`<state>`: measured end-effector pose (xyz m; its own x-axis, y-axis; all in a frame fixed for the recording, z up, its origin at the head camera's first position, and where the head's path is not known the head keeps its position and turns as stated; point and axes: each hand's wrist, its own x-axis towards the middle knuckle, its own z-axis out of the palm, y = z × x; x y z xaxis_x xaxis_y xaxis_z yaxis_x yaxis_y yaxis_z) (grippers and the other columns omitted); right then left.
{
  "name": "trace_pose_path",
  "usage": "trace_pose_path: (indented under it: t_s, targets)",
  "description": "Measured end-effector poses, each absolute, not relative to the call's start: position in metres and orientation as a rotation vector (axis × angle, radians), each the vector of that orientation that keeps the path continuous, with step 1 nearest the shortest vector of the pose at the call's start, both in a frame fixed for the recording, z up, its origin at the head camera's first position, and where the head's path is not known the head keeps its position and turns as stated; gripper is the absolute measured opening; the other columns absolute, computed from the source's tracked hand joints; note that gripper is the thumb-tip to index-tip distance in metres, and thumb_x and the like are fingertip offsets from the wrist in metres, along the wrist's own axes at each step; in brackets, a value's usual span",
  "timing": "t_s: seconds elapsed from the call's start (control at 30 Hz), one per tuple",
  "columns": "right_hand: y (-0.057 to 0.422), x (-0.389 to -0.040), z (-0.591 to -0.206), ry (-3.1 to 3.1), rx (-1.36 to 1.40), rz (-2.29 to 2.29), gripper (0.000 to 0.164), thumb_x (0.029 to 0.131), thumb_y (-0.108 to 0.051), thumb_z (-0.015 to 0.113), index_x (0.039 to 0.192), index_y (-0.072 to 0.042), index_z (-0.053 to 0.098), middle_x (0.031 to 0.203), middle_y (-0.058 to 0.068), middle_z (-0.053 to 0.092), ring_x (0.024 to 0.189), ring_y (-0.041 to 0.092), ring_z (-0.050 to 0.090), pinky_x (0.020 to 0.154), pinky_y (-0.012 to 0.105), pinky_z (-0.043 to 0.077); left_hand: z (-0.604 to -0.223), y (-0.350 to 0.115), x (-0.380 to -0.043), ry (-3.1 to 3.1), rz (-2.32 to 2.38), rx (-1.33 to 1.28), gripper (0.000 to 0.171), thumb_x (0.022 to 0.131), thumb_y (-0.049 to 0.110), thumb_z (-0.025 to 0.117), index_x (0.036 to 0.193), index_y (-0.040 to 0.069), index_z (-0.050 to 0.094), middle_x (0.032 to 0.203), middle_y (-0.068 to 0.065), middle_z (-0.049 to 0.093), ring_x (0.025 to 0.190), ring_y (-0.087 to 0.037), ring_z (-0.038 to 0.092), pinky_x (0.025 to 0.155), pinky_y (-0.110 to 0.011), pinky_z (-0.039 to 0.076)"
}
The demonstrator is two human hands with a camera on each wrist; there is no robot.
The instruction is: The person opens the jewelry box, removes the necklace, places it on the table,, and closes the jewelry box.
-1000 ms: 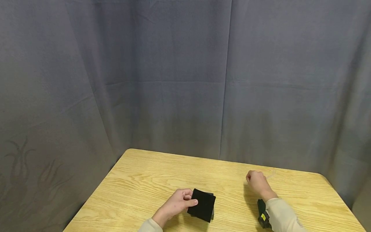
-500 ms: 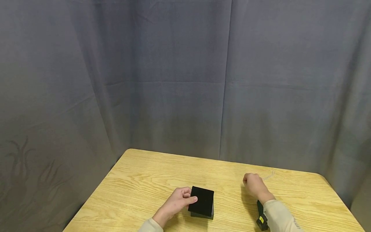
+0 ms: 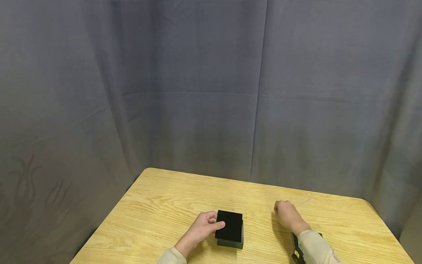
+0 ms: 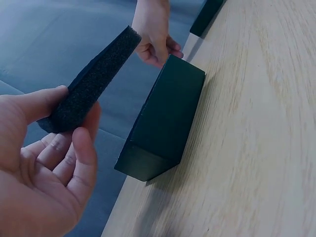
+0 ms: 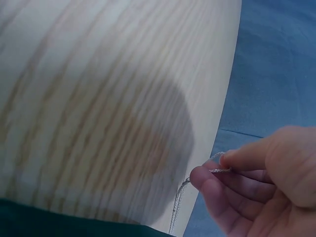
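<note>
My left hand [image 3: 199, 229] pinches a square black foam pad [image 4: 94, 79] between thumb and fingers. The pad is held above a small dark green open-looking box [image 4: 165, 113], apart from it; in the head view it covers most of the box, and the box's inside is hidden. Farther right, my right hand [image 3: 288, 216] is low over the table. Between its thumb and index finger, in the right wrist view, it pinches a thin silver chain [image 5: 177, 207], whose length trails over the tabletop.
Another dark green box piece [image 4: 207, 17] lies under my right forearm, partly hidden by the sleeve [image 3: 318, 247]. The wood-grain table [image 3: 184, 190] ends at its far edge before a grey curtain [image 3: 204, 110].
The foam pad has levelled and shifted slightly away from me, so more of the box's front shows. My right hand has moved a little left and nearer, with the chain trailing behind it.
</note>
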<state>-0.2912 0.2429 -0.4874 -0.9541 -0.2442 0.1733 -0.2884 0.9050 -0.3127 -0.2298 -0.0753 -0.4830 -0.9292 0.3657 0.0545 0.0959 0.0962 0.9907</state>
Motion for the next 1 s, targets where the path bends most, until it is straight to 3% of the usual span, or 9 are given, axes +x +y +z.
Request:
trace_pose_path:
  t_s: [0.2, 0.47, 1.0]
  targets:
    - [0.239, -0.289, -0.489, -2.941, 0.429, 0.469, 0.021, 0.085, 0.01, 0.053, 0.07, -0.004, 0.052, 0.062, 0.003, 0.046, 0.054, 0.015, 0.041, 0.05, 0.028, 0.035, -0.491, -0.074, -0.235, 2.16, 1.951, 0.455, 0.038, 0.087, 0.012, 0.068, 0.067, 0.011, 0.035, 0.054, 0.006, 0.024, 0.055, -0.009, 0.034, 0.061, -0.032, 0.048]
    - [0.234, -0.287, -0.491, -2.998, 0.416, 0.437, 0.006, 0.085, 0.007, 0.057, 0.084, 0.004, 0.062, 0.078, 0.013, 0.063, 0.065, 0.019, 0.058, 0.057, 0.034, 0.049, -0.491, -0.072, -0.235, 2.165, 1.948, 0.451, 0.04, 0.087, 0.012, 0.068, 0.067, 0.012, 0.034, 0.055, 0.006, 0.024, 0.055, -0.01, 0.032, 0.061, -0.033, 0.048]
    - [0.221, -0.278, -0.495, -2.98, 0.497, 0.393, 0.008, 0.084, 0.003, 0.066, 0.076, 0.002, 0.062, 0.073, 0.011, 0.062, 0.063, 0.019, 0.058, 0.056, 0.034, 0.049, -0.492, -0.069, -0.236, 2.224, 1.889, 0.453, 0.039, 0.088, 0.01, 0.066, 0.067, 0.011, 0.033, 0.054, 0.007, 0.022, 0.051, -0.009, 0.028, 0.063, -0.04, 0.051]
